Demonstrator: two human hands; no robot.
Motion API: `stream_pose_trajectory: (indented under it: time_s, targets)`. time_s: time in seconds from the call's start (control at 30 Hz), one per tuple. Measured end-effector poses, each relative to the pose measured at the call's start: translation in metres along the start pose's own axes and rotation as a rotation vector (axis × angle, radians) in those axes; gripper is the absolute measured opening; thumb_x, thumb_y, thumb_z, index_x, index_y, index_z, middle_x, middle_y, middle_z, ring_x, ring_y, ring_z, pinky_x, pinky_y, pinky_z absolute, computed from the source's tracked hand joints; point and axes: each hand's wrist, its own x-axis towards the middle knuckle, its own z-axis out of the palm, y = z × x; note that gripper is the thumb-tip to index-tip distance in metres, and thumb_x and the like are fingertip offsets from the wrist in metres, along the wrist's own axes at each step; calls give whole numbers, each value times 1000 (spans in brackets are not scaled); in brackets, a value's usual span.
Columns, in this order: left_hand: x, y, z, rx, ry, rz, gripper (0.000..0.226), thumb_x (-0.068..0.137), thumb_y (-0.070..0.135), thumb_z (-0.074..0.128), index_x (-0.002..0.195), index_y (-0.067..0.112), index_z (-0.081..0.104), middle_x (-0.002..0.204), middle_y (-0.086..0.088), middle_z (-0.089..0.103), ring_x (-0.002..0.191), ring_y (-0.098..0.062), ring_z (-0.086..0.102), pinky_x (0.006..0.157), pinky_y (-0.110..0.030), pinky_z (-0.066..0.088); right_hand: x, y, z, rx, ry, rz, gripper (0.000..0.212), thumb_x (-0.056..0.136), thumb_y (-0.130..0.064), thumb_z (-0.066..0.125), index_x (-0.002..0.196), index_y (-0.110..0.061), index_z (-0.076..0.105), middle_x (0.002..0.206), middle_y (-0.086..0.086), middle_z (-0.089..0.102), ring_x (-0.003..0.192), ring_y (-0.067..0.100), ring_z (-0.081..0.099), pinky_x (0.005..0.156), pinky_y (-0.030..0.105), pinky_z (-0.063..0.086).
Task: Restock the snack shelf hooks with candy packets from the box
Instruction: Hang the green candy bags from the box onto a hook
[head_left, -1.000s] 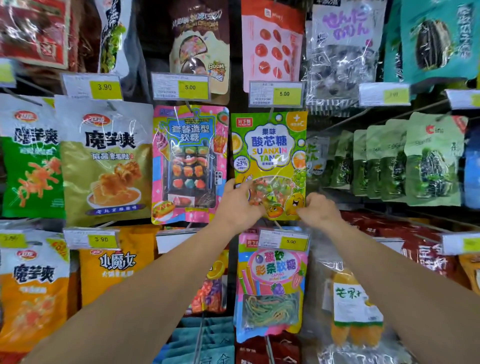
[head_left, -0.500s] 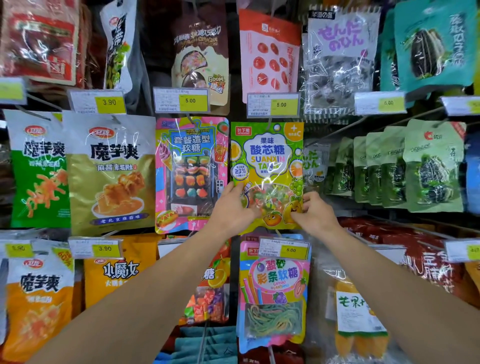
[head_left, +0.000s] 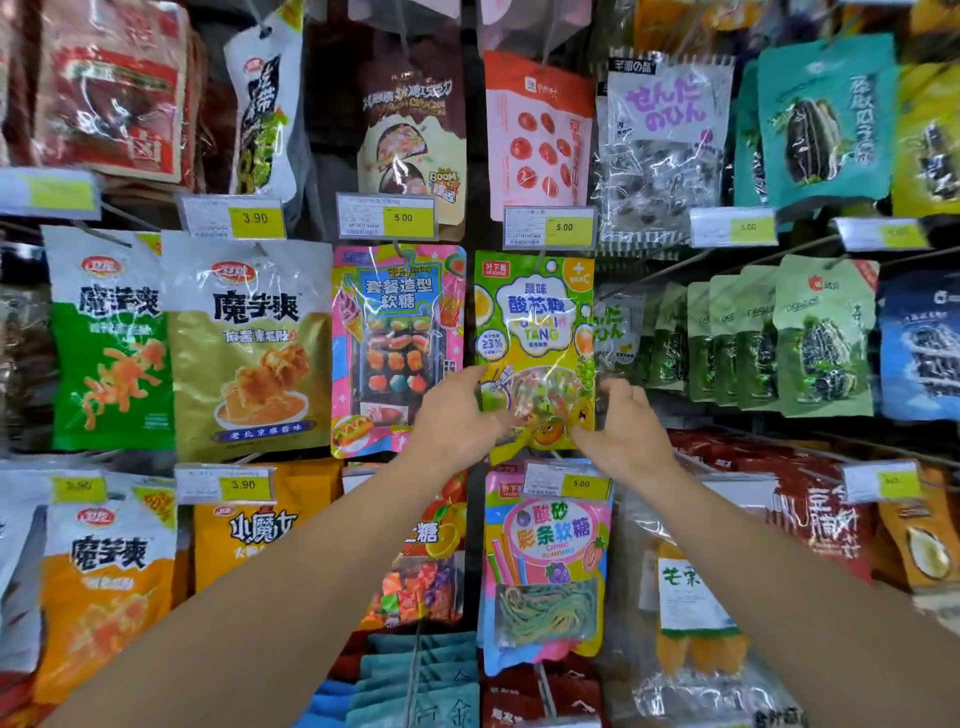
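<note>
A green and yellow candy packet (head_left: 535, 322) hangs at the shelf's centre, below a 5.00 price tag (head_left: 549, 227). My left hand (head_left: 457, 415) grips its lower left corner, thumb on the front. My right hand (head_left: 623, 423) holds the lower right corner, fingers curled round the right edge and thumb on the bottom. Both hands cover the packet's bottom corners. The hook itself is hidden behind the price tag. The box is out of view.
A pink gummy packet (head_left: 397, 343) hangs just to the left, and green seaweed packets (head_left: 821, 338) to the right. Directly below hangs a pink sour-strip packet (head_left: 545, 561). Gold and green snack bags (head_left: 249, 343) fill the left side. Price tags stick out from every hook.
The whole shelf has slid slightly lower in the view. Both hands stay on the green packet's lower corners, and my right fingers have shifted to its right edge.
</note>
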Motion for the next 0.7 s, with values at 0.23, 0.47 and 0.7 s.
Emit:
stream_pose_trajectory:
  time_s: [0.23,0.47,0.7]
  targets:
    - [-70,-29,-17,17,23,22,57,85,26,67,139,13,51,138,-9,57,125,-25,54,102,-30,38,-87,-41,17,-75,-24,-113,66,82,-30,69,139,-11,43,133,13,47,123,34,49,101,42,43]
    - [-167,-67,-21,19,-96,-53,51,84,35,61,131,17,59,127,-8,65,116,-26,61,92,-29,43,-189,-60,50,-165,-196,-109,67,82,-32,69,139,-9,42,137,15,46,128,36,45,104,40,39]
    - [-297,-118,-14,66,-282,-255,60,83,43,60,137,16,54,130,-8,63,120,-25,58,99,-31,39,-321,-51,104,-148,-434,-79,62,78,-39,68,131,-13,50,126,12,51,118,35,51,97,39,44]
